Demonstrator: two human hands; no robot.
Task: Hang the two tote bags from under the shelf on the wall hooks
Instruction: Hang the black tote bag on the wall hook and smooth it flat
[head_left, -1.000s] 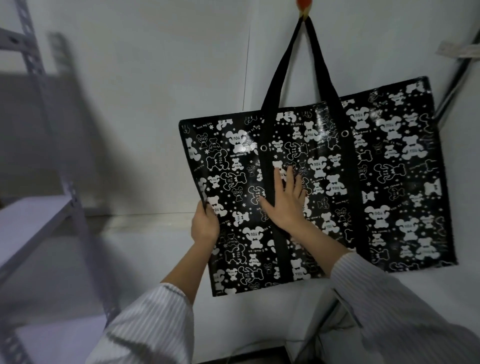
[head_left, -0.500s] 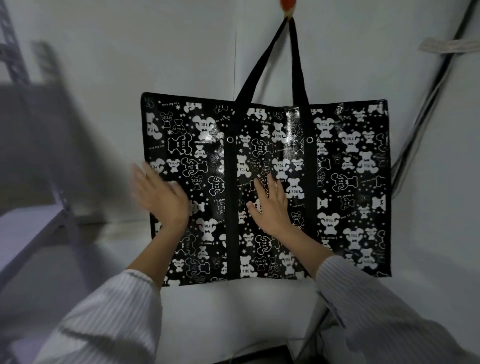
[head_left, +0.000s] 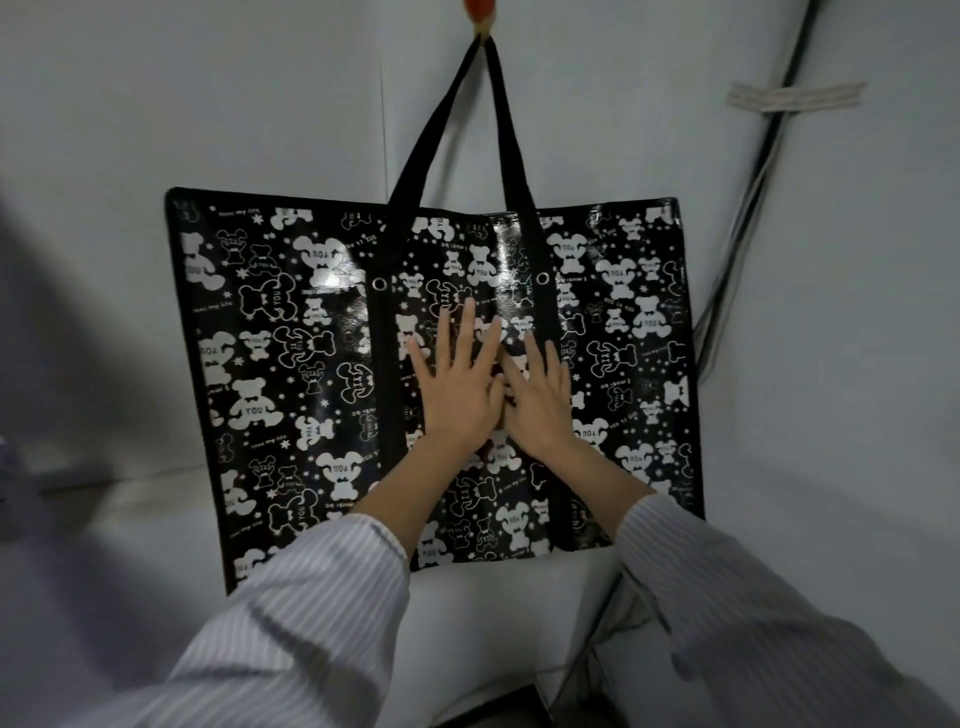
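We are counting one glossy black plastic tote bag with white bear print (head_left: 291, 364), one orange-red wall hook (head_left: 480, 10) at twelve o'clock, two round metal eyelets (head_left: 378, 284), two hands, the left hand (head_left: 457, 387) and the right hand (head_left: 540, 402), and one pale tape strip (head_left: 795, 97) at two o'clock.

The tote bag (head_left: 291, 374) is showing glossy black, scattered all over with white teddy bears, small white stars and tiny white lettering. Its 2 straps (head_left: 510, 135) are running plain black. The hook (head_left: 479, 8) is glowing orange-red against the pale grey wall (head_left: 208, 104). The left sleeve (head_left: 311, 597) and right sleeve (head_left: 727, 597) are showing white with thin grey stripes.
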